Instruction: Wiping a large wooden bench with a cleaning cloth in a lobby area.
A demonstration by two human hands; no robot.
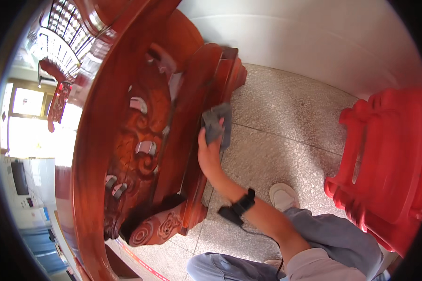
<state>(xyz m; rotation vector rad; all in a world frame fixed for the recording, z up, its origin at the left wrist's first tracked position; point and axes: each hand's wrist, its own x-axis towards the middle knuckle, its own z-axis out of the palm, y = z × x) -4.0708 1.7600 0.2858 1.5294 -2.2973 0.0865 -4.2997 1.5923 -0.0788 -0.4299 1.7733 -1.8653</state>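
My right hand (211, 154) reaches in from the lower right with a grey cloth (214, 128) between its thumb and fingers. The cloth lies against the outer edge of the lower wooden rail of a carved, red-brown lacquered piece of furniture (91, 140). Part of the cloth hangs over the floor side, and it hides some of the fingers. Scrolls and openwork fill the carved panel (144, 140) left of the hand. A black strap with a small device (242, 203) and a cable is on my right wrist. My left hand is out of view.
A red plastic stool or chair (383, 168) stands at the right. Behind is a pale wall or panel (302, 31). My shoe (284, 196) rests on the speckled tile floor (263, 147). A red strip with writing (140, 261) crosses the floor at the lower left.
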